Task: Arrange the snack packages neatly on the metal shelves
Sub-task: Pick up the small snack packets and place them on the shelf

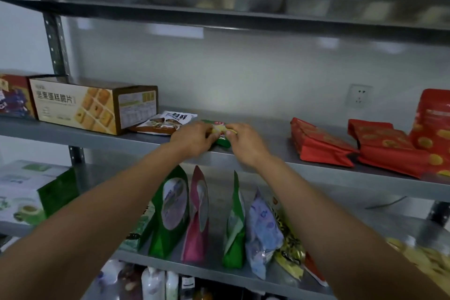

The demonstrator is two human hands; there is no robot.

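Item: small green snack packet (222,134), frame centre, near the front edge of the middle shelf (276,135).
Held by: left hand (192,139) and right hand (246,143), each pinching one end.
Neighbours: white packet (168,122) just left; red bags (319,143) well right.
Handling: best squared to the shelf edge, slid back beside the white packet, and released at both ends together.
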